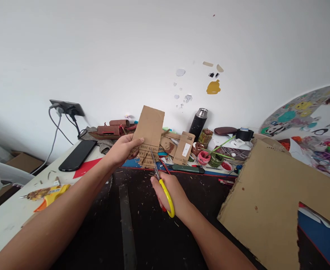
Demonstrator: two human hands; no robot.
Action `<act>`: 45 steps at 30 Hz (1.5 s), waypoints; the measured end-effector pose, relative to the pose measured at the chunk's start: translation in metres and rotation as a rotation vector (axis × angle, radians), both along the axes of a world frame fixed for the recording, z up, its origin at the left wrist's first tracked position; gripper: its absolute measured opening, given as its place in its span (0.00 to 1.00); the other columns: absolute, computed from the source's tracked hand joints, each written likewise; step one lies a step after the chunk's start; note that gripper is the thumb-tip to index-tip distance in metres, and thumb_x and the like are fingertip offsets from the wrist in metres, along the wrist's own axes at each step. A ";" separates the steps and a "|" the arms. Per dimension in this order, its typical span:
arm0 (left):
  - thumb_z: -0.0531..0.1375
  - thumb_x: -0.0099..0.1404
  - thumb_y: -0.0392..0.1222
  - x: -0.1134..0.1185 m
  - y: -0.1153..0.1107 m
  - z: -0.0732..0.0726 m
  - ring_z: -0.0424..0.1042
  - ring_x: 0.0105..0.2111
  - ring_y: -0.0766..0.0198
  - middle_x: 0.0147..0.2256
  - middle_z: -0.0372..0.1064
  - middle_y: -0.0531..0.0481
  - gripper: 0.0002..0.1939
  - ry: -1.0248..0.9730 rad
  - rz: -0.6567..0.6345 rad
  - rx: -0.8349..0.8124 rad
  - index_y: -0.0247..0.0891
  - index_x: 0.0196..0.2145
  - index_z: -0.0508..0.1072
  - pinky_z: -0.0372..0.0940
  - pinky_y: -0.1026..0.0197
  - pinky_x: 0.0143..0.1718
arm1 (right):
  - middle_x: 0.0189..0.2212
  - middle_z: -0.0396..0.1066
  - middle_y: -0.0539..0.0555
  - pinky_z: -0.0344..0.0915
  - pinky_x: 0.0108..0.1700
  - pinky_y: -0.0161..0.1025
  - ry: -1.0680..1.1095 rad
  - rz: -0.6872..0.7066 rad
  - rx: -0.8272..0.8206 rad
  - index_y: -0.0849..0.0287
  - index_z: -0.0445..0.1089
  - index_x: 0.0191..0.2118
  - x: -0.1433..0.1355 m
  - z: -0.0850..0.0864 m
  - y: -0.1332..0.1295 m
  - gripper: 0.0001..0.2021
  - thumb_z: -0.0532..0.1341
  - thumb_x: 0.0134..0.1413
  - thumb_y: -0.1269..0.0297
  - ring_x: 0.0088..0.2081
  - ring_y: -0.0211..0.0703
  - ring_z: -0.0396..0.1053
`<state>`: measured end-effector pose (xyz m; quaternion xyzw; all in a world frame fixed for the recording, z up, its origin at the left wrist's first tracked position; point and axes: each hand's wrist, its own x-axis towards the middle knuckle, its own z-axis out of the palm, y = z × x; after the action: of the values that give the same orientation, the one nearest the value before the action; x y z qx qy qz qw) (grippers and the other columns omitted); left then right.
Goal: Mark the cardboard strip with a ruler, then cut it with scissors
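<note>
My left hand [128,148] grips a tall piece of brown cardboard [150,125] by its left edge, thumb across the front. Printed black text and ruled lines run over the cardboard's lower part. My right hand [169,193] is closed round the handles of a pair of scissors [167,197], one loop yellow and a bit of red showing beneath. The blades point up and lie at the printed lower part of the cardboard; whether they have cut into it I cannot tell. Below the hands, a metal ruler [127,225] rests on the dark mat [159,240].
A large cardboard sheet [263,195] covers the right side. Paint jars [203,157], a black thermos [198,123] and a green utility knife [188,169] stand or lie along the back. At left are a yellow glue gun [52,195] and a black phone [77,155].
</note>
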<state>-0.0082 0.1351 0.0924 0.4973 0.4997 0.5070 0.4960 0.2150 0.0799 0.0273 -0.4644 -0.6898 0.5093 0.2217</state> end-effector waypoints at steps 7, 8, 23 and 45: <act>0.72 0.58 0.55 -0.001 0.001 -0.002 0.51 0.14 0.72 0.15 0.58 0.58 0.21 -0.005 -0.006 -0.007 0.41 0.27 0.67 0.44 0.69 0.15 | 0.15 0.61 0.46 0.57 0.25 0.38 0.016 -0.032 0.014 0.51 0.67 0.36 0.000 -0.002 0.000 0.17 0.62 0.73 0.45 0.18 0.46 0.66; 0.72 0.58 0.55 -0.001 0.001 -0.002 0.51 0.14 0.72 0.15 0.58 0.58 0.21 -0.003 -0.007 -0.008 0.41 0.27 0.67 0.44 0.68 0.15 | 0.15 0.61 0.46 0.57 0.26 0.38 0.008 -0.033 0.020 0.51 0.67 0.35 0.000 -0.001 0.000 0.17 0.62 0.73 0.46 0.19 0.46 0.67; 0.72 0.58 0.55 -0.004 0.001 0.001 0.51 0.13 0.72 0.16 0.58 0.59 0.21 0.018 -0.016 -0.021 0.41 0.29 0.67 0.44 0.68 0.15 | 0.17 0.68 0.44 0.63 0.21 0.31 0.081 0.045 -0.065 0.53 0.65 0.37 0.000 0.002 0.001 0.18 0.62 0.73 0.45 0.17 0.39 0.70; 0.72 0.58 0.55 -0.004 -0.011 0.023 0.50 0.15 0.72 0.18 0.57 0.60 0.20 0.070 -0.027 -0.012 0.40 0.31 0.69 0.45 0.68 0.16 | 0.29 0.77 0.49 0.65 0.19 0.32 0.217 0.143 -0.233 0.55 0.69 0.41 0.003 0.012 0.002 0.30 0.72 0.56 0.31 0.21 0.40 0.74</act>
<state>-0.0124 0.1245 0.1156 0.5185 0.5132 0.4793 0.4880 0.2180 0.0816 0.0394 -0.3790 -0.6294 0.6474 0.2026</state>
